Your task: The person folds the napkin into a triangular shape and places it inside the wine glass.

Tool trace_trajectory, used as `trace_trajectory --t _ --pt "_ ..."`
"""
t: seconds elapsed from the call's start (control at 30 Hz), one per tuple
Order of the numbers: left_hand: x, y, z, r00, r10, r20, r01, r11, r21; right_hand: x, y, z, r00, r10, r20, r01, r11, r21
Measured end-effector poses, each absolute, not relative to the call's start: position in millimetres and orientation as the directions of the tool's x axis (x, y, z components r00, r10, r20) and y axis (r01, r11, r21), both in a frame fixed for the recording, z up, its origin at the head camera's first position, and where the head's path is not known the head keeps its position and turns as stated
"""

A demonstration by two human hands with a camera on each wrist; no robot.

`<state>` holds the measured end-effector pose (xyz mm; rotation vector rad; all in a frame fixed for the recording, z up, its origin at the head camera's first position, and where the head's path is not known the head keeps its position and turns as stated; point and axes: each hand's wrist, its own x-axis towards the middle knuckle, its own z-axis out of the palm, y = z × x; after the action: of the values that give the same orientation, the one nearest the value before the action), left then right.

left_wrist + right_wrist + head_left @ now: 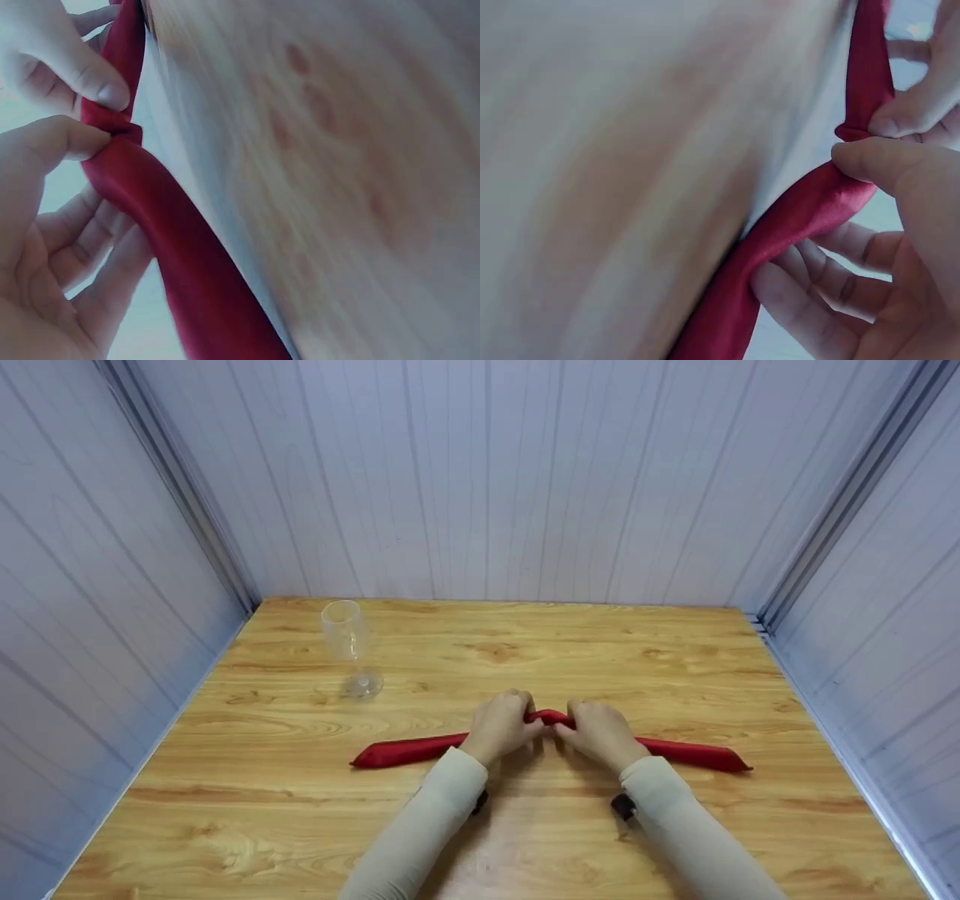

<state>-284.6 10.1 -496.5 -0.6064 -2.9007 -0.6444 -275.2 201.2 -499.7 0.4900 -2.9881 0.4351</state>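
Both cream-sleeved forearms reach in from the near edge of the light wooden bench [675, 660], and the two hands meet at the middle of a long, rolled red cloth napkin [409, 751]. That napkin lies across the bench, roughly parallel to the near edge, with its pointed ends stretched out to either side and its centre lifted into a small hump between the hands. On one side, the left hand [501, 727] pinches the roll just beside the hump, thumb pressed on top and the other fingers curled underneath. On the other, the right hand [600, 732] grips the same way, thumb against the fold and fingers cupped under the cloth. Well apart, near the far left corner, stands a clear stemmed wine glass [347, 646], upright.
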Motion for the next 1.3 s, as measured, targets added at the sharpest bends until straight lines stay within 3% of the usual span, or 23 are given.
trace_trajectory --t 0.2,0.63,0.83,1.03,1.3 --pt "-287.0 7.5 -492.6 -0.910 0.336 0.241 0.411 0.799 0.438 -279.3 204.8 -493.5 -0.940 -0.306 0.150 -0.340 0.871 -0.355" --pt "-286.0 4.8 -484.3 -0.872 0.311 0.378 0.472 0.737 0.484 -278.3 208.0 -487.5 -0.903 -0.288 0.319 -0.404 0.821 -0.404" --pt "-289.0 2.7 -477.8 -0.846 0.281 0.454 0.524 0.602 0.603 -280.1 212.4 -479.1 -0.857 -0.254 0.447 -0.463 0.762 -0.453" --pt "-288.9 -3.6 -472.7 -0.861 0.278 0.427 0.509 0.432 0.744 -279.9 216.7 -469.9 -0.837 -0.193 0.513 -0.476 0.719 -0.507" --pt "-286.7 -5.4 -464.6 -0.866 0.246 0.434 0.499 0.469 0.729 -277.8 212.5 -459.3 -0.830 -0.163 0.533 -0.482 0.691 -0.539"
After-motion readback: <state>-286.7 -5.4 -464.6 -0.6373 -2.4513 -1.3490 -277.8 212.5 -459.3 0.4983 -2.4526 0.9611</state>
